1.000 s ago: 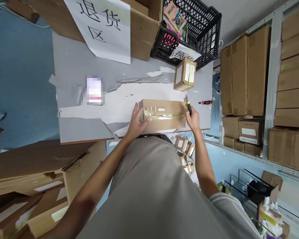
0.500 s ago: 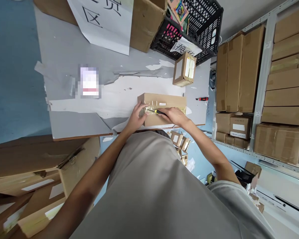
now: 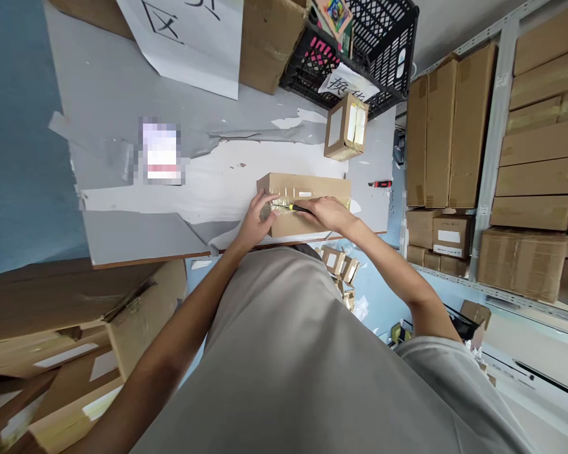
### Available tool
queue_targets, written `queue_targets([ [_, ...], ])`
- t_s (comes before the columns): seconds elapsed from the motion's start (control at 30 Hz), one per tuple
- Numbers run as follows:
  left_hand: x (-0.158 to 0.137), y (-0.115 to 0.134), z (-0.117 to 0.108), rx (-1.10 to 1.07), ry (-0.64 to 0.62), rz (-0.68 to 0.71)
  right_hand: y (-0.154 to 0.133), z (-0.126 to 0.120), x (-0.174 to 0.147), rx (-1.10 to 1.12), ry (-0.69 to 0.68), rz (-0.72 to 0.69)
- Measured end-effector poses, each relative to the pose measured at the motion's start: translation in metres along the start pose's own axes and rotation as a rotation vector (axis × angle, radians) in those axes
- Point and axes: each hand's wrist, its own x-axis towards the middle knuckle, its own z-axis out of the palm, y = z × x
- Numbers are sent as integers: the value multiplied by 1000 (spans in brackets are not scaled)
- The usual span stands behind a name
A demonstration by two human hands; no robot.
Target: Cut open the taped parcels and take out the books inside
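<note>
A long brown cardboard box [image 3: 322, 184] lies on the table near its front edge, with shiny clear tape along its top. My left hand [image 3: 254, 222] grips the box's left end, fingers bent over the top and thumb apart from them. Wrapped round a black and yellow utility knife [image 3: 297, 207] is my right hand [image 3: 331, 214], resting over the box's top. The knife points left, its thin blade at the tape close to my left fingertips. How deep the blade sits I cannot tell.
A red and black box cutter [image 3: 380, 184] lies right of the box. Behind stand a small carton [image 3: 335, 131], a black plastic crate [image 3: 383, 47] and a larger carton [image 3: 265, 50] beside a white paper sign [image 3: 194, 57]. Shelves of cartons [image 3: 539, 176] rise at right; an open carton [image 3: 144, 315] sits lower left.
The knife's blade end has shifted slightly left relative to the box, towards my left fingers. The whole view has shifted a little; both hands keep their holds.
</note>
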Motion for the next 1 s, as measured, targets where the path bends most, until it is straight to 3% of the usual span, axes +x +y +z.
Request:
queue_targets([
  [0.43, -3, -1, 1, 19, 37, 12, -5, -18, 17, -145, -54, -45],
  [0.67, -1, 2, 10, 11, 157, -34, 5, -24, 16, -206, -72, -44],
  [0.77, -1, 5, 14, 11, 237, -50, 25, -21, 5, -236, -121, 27],
  [1.0, 7, 22, 30, 136, 402, -93, 114, 0, -42, -232, -176, 172],
])
